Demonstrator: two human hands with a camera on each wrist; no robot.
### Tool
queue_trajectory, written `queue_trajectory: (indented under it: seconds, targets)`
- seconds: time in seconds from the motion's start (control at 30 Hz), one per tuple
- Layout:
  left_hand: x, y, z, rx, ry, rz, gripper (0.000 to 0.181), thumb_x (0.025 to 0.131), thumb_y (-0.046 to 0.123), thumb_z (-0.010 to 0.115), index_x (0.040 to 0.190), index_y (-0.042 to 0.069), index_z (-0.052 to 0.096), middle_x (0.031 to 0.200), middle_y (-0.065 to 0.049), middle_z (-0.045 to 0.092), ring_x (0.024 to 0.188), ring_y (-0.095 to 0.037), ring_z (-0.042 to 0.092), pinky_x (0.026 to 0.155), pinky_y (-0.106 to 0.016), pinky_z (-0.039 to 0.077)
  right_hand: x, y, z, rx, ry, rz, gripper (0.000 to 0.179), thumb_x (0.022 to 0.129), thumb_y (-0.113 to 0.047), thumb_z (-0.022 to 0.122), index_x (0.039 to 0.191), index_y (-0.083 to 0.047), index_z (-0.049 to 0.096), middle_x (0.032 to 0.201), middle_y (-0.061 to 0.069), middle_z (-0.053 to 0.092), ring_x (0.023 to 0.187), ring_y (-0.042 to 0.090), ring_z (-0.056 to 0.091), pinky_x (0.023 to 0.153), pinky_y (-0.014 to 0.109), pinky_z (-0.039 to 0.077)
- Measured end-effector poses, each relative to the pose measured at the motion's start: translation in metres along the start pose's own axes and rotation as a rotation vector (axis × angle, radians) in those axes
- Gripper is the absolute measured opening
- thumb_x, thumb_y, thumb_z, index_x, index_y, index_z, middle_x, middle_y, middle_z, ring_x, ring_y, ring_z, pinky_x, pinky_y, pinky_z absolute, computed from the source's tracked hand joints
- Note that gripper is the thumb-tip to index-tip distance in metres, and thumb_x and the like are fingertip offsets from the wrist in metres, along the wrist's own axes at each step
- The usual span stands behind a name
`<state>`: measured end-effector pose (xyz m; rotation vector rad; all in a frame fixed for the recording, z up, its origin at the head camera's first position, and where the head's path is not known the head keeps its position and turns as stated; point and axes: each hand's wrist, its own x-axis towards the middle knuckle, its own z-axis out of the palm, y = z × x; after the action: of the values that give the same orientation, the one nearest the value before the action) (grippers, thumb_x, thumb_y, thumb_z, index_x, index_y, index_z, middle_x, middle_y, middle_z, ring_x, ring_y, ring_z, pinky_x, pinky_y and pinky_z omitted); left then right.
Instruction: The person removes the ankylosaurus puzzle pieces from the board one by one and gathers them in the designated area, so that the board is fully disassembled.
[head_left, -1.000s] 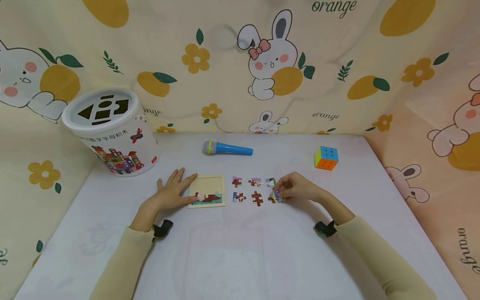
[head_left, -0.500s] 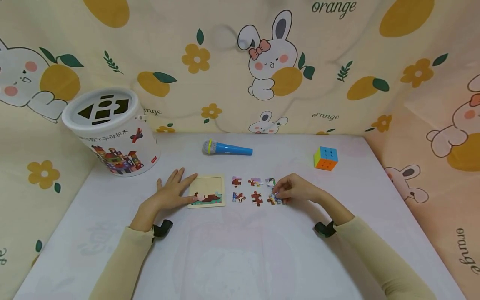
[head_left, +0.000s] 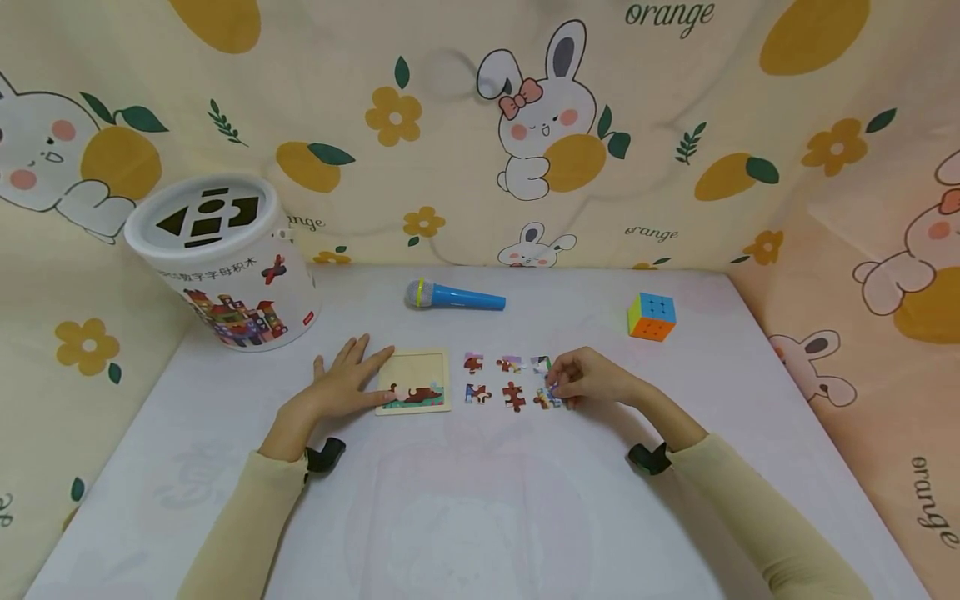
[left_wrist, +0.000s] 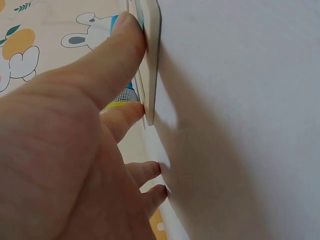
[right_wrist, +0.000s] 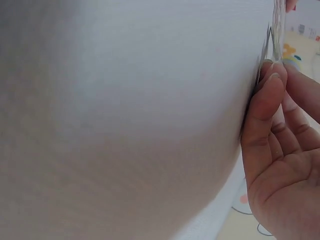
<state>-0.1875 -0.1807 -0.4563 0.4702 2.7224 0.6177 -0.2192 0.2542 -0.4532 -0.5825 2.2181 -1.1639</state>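
Observation:
My left hand [head_left: 341,386] lies spread at the left side of a small wooden puzzle tray [head_left: 415,367], thumb and index fingertip on its edge. Along the tray's bottom runs an assembled strip of brown and green picture. In the left wrist view, the thumb [left_wrist: 117,45] presses the tray's pale rim [left_wrist: 151,70]. To the right, my right hand [head_left: 596,375] pinches a colourful jigsaw piece [head_left: 545,400] at the end of the lower row, its fingers partly covering it. Two more lower-row jigsaw pieces, one mostly brown [head_left: 513,397], and an upper row lie beside it.
Behind the tray lies a blue toy microphone [head_left: 461,297]. A puzzle cube [head_left: 652,317] sits at the back right. The tall white block bucket [head_left: 232,275] stands at the back left, near a printed cloth backdrop [head_left: 450,183].
The jigsaw piece under my right fingers has shifted slightly left and toward me. My left hand and the tray have stayed in place.

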Motion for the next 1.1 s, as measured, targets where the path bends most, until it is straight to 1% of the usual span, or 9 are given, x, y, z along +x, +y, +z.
queue_trajectory:
  seconds: [0.23, 0.37, 0.5, 0.63, 0.77, 0.9, 0.97, 1.03, 1.1]
  targets:
    - [0.000, -0.001, 0.001, 0.007, -0.006, 0.008, 0.081, 0.094, 0.052, 0.063, 0.158, 0.015, 0.028, 0.162, -0.029, 0.004, 0.147, -0.051, 0.000, 0.101, -0.082, -0.005, -0.002, 0.001, -0.001, 0.018, -0.006, -0.004, 0.013, 0.095, -0.005, 0.066, 0.102, 0.006, 0.065, 0.073, 0.014, 0.065, 0.061, 0.023, 0.059, 0.059, 0.027, 0.054]
    - [-0.002, -0.001, 0.001, -0.009, 0.002, 0.026, 0.081, 0.093, 0.050, 0.065, 0.157, 0.015, 0.030, 0.162, -0.030, 0.005, 0.147, -0.052, 0.000, 0.102, -0.082, -0.005, 0.000, -0.003, -0.001, -0.019, -0.004, -0.031, 0.013, 0.097, -0.008, 0.064, 0.100, 0.005, 0.064, 0.073, 0.013, 0.065, 0.061, 0.023, 0.057, 0.057, 0.027, 0.052]
    - [-0.004, 0.000, 0.000, -0.027, 0.007, 0.046, 0.082, 0.091, 0.050, 0.068, 0.156, 0.013, 0.033, 0.162, -0.031, 0.006, 0.147, -0.053, 0.000, 0.101, -0.082, -0.005, 0.010, -0.012, 0.000, -0.051, 0.012, -0.047, 0.014, 0.098, -0.011, 0.062, 0.100, 0.003, 0.065, 0.073, 0.010, 0.064, 0.062, 0.020, 0.055, 0.057, 0.025, 0.049]
    - [-0.006, 0.002, -0.001, -0.030, 0.002, 0.045, 0.088, 0.088, 0.052, 0.071, 0.157, 0.013, 0.032, 0.162, -0.031, 0.005, 0.147, -0.053, 0.000, 0.102, -0.081, -0.005, 0.028, -0.035, 0.007, -0.043, 0.008, -0.104, 0.015, 0.099, -0.007, 0.059, 0.102, 0.006, 0.065, 0.074, 0.011, 0.064, 0.061, 0.019, 0.055, 0.056, 0.024, 0.049]
    - [-0.007, 0.000, -0.001, -0.023, -0.009, 0.042, 0.099, 0.081, 0.055, 0.077, 0.157, 0.012, 0.030, 0.162, -0.031, 0.004, 0.146, -0.054, -0.001, 0.102, -0.081, -0.006, 0.052, -0.063, 0.024, -0.033, -0.026, -0.175, 0.017, 0.100, -0.005, 0.057, 0.104, 0.008, 0.065, 0.076, 0.018, 0.064, 0.062, 0.021, 0.058, 0.058, 0.027, 0.053]
    - [-0.007, -0.002, 0.000, -0.014, -0.026, 0.036, 0.104, 0.078, 0.057, 0.078, 0.158, 0.013, 0.029, 0.162, -0.030, 0.002, 0.147, -0.053, -0.002, 0.103, -0.080, -0.006, 0.076, -0.088, 0.047, -0.032, -0.081, -0.234, 0.021, 0.100, -0.008, 0.058, 0.107, 0.010, 0.065, 0.088, 0.025, 0.066, 0.068, 0.028, 0.064, 0.065, 0.034, 0.057]
    - [-0.006, -0.002, 0.000, -0.011, -0.031, 0.032, 0.104, 0.078, 0.058, 0.078, 0.158, 0.014, 0.028, 0.163, -0.029, 0.002, 0.147, -0.053, -0.002, 0.103, -0.080, -0.006, 0.087, -0.098, 0.058, -0.039, -0.105, -0.256, 0.023, 0.100, -0.010, 0.059, 0.110, 0.010, 0.065, 0.095, 0.026, 0.067, 0.074, 0.032, 0.067, 0.067, 0.033, 0.057]
    - [-0.006, -0.002, -0.001, -0.005, -0.035, 0.024, 0.103, 0.079, 0.058, 0.077, 0.158, 0.015, 0.028, 0.163, -0.029, 0.002, 0.147, -0.053, -0.001, 0.103, -0.080, -0.006, 0.097, -0.106, 0.069, -0.058, -0.119, -0.267, 0.024, 0.099, -0.009, 0.060, 0.112, 0.010, 0.066, 0.099, 0.022, 0.068, 0.079, 0.032, 0.068, 0.069, 0.033, 0.058]
    - [-0.006, 0.000, -0.002, -0.003, -0.037, 0.021, 0.103, 0.079, 0.057, 0.078, 0.158, 0.014, 0.028, 0.162, -0.029, 0.002, 0.147, -0.053, -0.001, 0.102, -0.081, -0.005, 0.106, -0.113, 0.079, -0.086, -0.128, -0.276, 0.024, 0.098, -0.009, 0.061, 0.114, 0.009, 0.067, 0.102, 0.017, 0.068, 0.083, 0.028, 0.069, 0.071, 0.028, 0.057]
